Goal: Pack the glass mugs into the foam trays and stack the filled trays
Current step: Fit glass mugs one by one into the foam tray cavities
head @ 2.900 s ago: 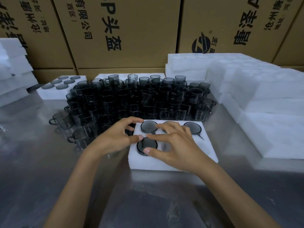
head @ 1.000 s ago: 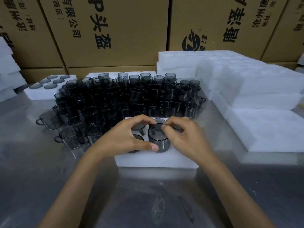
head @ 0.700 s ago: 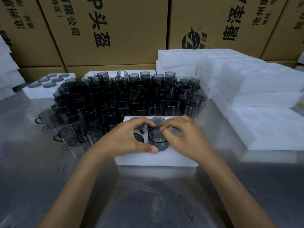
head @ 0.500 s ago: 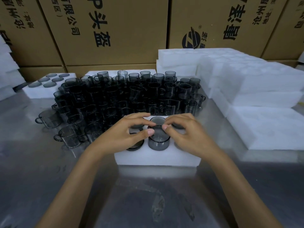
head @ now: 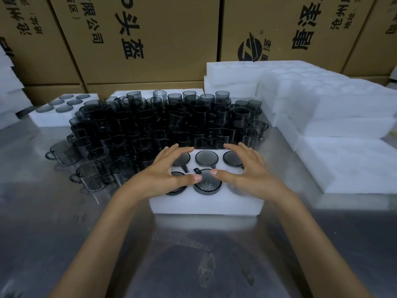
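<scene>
A white foam tray [head: 206, 204] lies in front of me on the steel table, with smoky glass mugs sunk bottom-up in its holes. The front middle mug [head: 207, 184] sits almost flush in its hole. My left hand [head: 165, 174] hovers over the tray's left side, fingers spread and holding nothing. Over the tray's right side my right hand [head: 247, 171] is spread the same way, its thumb tip above that mug. The front right hole is hidden under my right hand. A dense crowd of loose mugs [head: 163, 125] stands just behind the tray.
Stacks of white foam trays [head: 335, 117] fill the right side. A filled tray [head: 62, 112] lies at the back left, with more foam [head: 8, 89] at the far left edge. Cardboard cartons [head: 150, 39] wall off the back. Bare steel table [head: 193, 254] lies in front of the tray.
Both hands pushed the front middle mug down into its hole and have let go. They now hover spread above the tray.
</scene>
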`<state>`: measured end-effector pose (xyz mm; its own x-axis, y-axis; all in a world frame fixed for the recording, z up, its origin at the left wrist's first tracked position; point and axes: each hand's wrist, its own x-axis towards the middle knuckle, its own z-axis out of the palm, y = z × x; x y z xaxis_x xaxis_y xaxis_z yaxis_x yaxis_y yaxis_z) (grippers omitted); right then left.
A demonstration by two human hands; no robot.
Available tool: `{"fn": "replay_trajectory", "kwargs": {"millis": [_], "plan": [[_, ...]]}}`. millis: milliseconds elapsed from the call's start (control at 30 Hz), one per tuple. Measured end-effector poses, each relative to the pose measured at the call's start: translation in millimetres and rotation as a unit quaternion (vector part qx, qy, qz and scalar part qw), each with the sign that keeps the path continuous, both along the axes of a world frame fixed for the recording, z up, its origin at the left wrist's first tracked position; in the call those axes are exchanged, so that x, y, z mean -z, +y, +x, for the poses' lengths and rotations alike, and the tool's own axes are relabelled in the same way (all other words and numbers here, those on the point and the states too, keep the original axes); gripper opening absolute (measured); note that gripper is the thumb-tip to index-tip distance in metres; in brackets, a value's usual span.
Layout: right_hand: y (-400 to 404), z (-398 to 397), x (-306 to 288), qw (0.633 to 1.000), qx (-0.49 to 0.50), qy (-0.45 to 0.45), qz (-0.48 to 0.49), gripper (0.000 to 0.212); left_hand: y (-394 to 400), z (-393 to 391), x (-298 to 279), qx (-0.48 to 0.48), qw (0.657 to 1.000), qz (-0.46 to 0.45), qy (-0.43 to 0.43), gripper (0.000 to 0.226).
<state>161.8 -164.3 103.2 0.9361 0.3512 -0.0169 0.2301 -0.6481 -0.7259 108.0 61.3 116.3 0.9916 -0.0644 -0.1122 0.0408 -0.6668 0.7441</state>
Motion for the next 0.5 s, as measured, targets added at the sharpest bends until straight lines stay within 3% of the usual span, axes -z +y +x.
{"fn": "replay_trajectory", "kwargs": {"millis": [333,500], "plan": [[4.8,4.1,3.7,1.0,0.023,-0.001,-0.01,0.088,-7.8,8.0,1.5,-0.022,0.999,0.044,0.006,0.081],[3.5,5.5,13.5,0.999,0.035,-0.02,0.034,0.09,-3.1,1.2,6.2,-0.024,0.999,0.005,-0.027,0.077]]}}
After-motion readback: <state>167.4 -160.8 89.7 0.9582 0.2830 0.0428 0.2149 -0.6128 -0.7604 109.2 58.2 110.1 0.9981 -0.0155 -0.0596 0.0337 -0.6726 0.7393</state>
